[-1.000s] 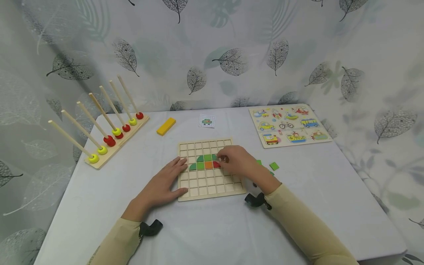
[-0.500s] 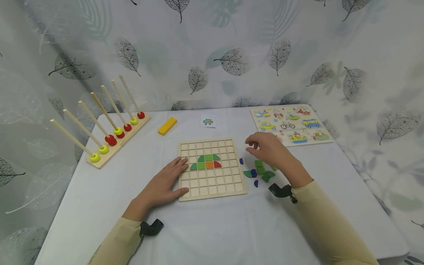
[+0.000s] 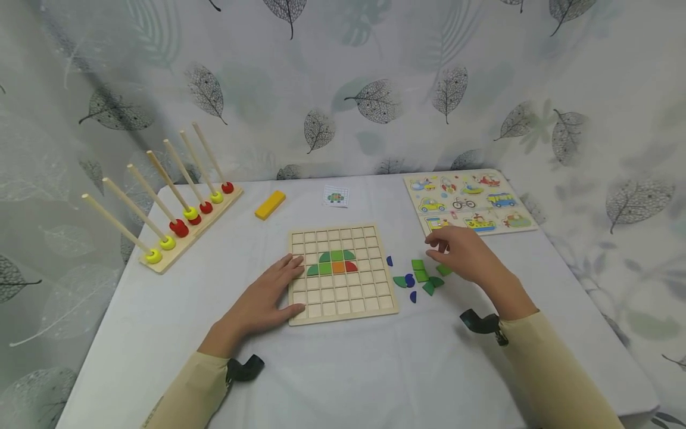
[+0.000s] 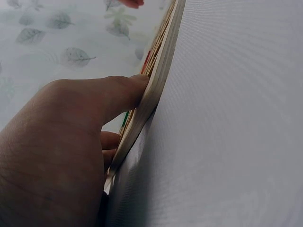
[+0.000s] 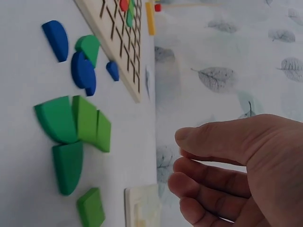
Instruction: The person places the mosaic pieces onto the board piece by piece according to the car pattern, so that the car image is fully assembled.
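Your left hand (image 3: pixel 257 301) rests with fingers spread on the left side of the square pale wooden grid board (image 3: pixel 343 294), thumb against its edge in the left wrist view. The board lies flat near the middle of the white cloth-covered table (image 3: pixel 343 369). In its cells, far row: a light green square tile (image 3: pixel 336 255) between two dark green quarter-round tiles (image 3: pixel 324 257); next row, left to right: another dark green quarter-round, another light green square, an orange square tile (image 3: pixel 339 267) and a red quarter-round tile (image 3: pixel 351 266). Your right hand (image 3: pixel 468 256) is raised right of the board, fingers loosely bent, thumb near the index fingertip, nothing visible between them. Below and left of it lie loose pieces: dark blue half-round tiles (image 5: pixel 56 40), dark green rounded tiles (image 5: pixel 57 118) and light green squares, some touching; one green square sits just under your hand in the head view. Beyond the board: a white printed card (image 3: pixel 336 196) and a yellow rectangular block (image 3: pixel 270 205). Far left, a wooden peg rack with red and yellow beads (image 3: pixel 193 232); far right, a pale picture puzzle board (image 3: pixel 463 203).
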Motion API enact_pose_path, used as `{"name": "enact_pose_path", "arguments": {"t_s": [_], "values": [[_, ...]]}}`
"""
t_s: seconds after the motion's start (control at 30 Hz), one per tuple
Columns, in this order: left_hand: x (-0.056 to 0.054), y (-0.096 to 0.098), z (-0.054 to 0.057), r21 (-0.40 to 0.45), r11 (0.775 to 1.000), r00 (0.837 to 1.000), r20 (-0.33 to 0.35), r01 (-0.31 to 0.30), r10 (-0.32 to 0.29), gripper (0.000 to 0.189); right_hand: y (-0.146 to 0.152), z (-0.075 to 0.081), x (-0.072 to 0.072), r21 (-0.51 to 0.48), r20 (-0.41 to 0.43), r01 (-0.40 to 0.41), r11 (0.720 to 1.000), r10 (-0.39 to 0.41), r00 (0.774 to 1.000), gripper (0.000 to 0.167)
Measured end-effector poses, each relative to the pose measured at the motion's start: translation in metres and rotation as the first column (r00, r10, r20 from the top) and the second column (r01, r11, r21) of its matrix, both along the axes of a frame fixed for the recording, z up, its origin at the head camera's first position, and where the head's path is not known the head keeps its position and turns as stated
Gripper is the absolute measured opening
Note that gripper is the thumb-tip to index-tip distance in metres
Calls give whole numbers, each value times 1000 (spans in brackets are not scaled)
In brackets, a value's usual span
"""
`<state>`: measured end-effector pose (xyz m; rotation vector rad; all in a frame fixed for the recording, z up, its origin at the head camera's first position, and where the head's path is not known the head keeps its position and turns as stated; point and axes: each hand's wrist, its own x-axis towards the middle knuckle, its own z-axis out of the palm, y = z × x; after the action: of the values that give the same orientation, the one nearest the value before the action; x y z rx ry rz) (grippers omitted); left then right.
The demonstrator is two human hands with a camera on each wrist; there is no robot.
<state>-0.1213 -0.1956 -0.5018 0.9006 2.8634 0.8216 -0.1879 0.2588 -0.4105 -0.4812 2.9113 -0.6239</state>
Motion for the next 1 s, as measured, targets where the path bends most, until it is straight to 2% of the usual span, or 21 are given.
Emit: {"name": "enact_pose_path", "arguments": {"t_s": [0.4, 0.73, 1.0], "values": [[-1, -2, -5, -14, 1000, 1000, 13, -3, 3, 82, 27, -18, 24, -6, 47, -11, 1000, 11, 999, 27], [-1, 0, -3, -17, 1000, 1000, -11, 5, -5, 82, 23, -28, 38, -16, 95, -19, 1000, 20, 995, 28], [0, -1, -2, -25, 1000, 1000, 17, -4, 4, 81, 17, -37, 41, -2, 112, -14, 1000, 14, 994, 31]]}}
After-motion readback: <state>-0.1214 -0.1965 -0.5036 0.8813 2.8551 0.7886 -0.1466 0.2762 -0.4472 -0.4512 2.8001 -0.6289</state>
